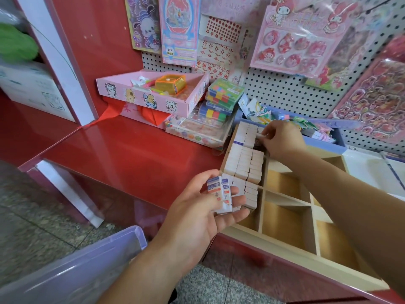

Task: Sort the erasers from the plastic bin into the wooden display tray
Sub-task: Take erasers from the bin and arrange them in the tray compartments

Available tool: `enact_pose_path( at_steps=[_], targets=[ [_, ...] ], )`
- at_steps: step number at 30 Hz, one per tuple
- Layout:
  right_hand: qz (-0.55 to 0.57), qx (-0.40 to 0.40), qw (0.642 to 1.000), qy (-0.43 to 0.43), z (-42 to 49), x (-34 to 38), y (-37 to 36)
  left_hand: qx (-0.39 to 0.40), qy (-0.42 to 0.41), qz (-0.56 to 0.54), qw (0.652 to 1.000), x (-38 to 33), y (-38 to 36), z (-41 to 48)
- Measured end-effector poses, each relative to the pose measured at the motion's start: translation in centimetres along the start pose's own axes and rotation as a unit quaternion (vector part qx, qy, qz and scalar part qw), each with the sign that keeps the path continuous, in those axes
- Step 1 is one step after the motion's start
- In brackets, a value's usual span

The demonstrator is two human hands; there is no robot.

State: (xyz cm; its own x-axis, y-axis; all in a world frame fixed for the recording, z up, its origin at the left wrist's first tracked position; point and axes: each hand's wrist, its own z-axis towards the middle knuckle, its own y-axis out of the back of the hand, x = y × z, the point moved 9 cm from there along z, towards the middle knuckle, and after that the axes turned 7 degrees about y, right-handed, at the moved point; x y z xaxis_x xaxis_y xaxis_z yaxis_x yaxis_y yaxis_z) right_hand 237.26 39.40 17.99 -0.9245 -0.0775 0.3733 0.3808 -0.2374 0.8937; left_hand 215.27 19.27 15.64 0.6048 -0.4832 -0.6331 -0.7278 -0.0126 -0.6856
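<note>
The tray lies at the right of the frame on the red counter, its grid of wooden compartments running from centre down to the lower right. Only its left column is filled: erasers stand there on edge in tight rows, three across, pale ends up, while the compartments to the right show bare wood. At the upper end of that column the right hand reaches in, fingers curled, pinching a white eraser beside the rows already there. The left hand is at lower centre, just beside the tray's near left corner, palm up, with thumb and fingers cupped round a few wrapped erasers in blue, white and red sleeves. The bin, translucent purple, fills the lower left corner; its inside is not visible. At upper centre a pink box holds an orange case and small pieces. Behind the tray a blue box holds mixed packets.
</note>
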Motion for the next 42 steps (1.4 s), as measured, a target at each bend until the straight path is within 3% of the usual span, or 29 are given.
enact_pose_path(
  at_steps=[5, 8, 10, 13, 15, 30, 33, 37, 42],
  targets=[
    [0.031, -0.011, 0.999, -0.003, -0.6, 0.6, 1.2, -0.005, -0.013, 0.009, 1.0, 0.1, 0.3, 0.1],
    [0.081, -0.024, 0.996, 0.04, -3.1, 4.1, 3.7, 0.0, -0.018, 0.023, 1.0, 0.2, 0.5, 0.1],
    [0.157, 0.051, 0.982, 0.095, -5.7, 7.9, 3.9, 0.0, -0.026, 0.041, 0.999, 0.1, 0.6, 0.1],
    [0.262, 0.236, 0.925, 0.142, -10.6, 12.7, 2.4, -0.001, -0.046, 0.091, 0.995, 0.1, 0.6, 0.1],
    [0.274, 0.273, 0.909, 0.157, -12.2, 13.6, 2.0, -0.003, -0.055, 0.12, 0.991, 0.2, 0.4, 0.0],
    [0.387, 0.294, 0.866, 0.119, -13.0, 13.1, 2.0, -0.012, -0.068, 0.173, 0.982, 0.0, -0.3, -0.1],
    [0.42, 0.21, 0.878, 0.092, -11.0, 11.6, 3.3, -0.039, -0.067, 0.145, 0.986, -0.2, 0.4, 0.0],
    [0.319, 0.019, 0.947, 0.013, -6.0, 5.2, 5.1, -0.041, -0.068, 0.119, 0.99, -0.5, 0.8, -0.1],
    [0.14, -0.015, 0.99, 0.009, -2.6, 1.0, 3.2, -0.059, -0.083, 0.103, 0.989, -0.8, 1.2, 0.0]
  ],
)
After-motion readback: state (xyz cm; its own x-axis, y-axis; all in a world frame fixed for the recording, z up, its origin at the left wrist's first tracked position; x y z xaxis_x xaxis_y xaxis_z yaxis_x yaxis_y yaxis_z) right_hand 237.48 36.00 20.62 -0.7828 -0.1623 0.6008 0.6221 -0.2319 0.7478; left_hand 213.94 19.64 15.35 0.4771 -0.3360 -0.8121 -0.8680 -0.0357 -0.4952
